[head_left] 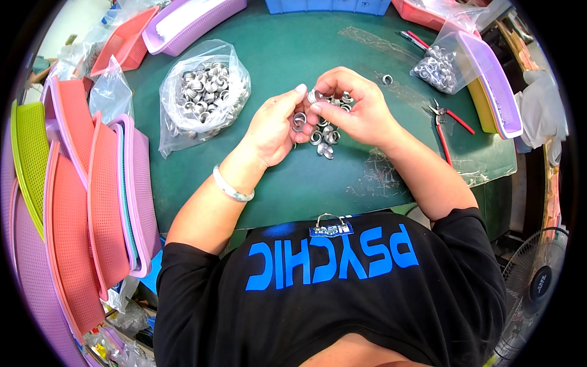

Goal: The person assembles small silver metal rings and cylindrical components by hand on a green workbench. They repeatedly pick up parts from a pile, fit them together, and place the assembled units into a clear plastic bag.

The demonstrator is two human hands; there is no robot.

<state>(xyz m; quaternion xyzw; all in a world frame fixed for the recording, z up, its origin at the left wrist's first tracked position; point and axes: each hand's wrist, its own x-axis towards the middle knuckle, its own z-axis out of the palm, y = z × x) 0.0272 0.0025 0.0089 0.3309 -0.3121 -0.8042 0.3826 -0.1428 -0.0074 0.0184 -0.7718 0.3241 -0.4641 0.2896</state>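
Observation:
My right hand [358,107] pinches a silvery ridged ring [315,96] between thumb and fingertips. Close against it, my left hand [275,125] has its fingers curled around another open silver ring [299,121]. On the green table [275,196], just below and behind my right fingers, lies a small heap of similar metal rings [327,136], partly hidden by that hand. A clear plastic bag [173,136] full of such rings stands open to the left. One single ring [387,79] lies apart, beyond my right wrist.
Red-handled pliers [440,131] lie on the right, near a second clear bag of rings [435,70] and a purple basket [501,101]. Stacked pink and purple baskets [107,208] crowd the left edge. A blue crate [327,6] stands at the back; a fan [535,287] is lower right.

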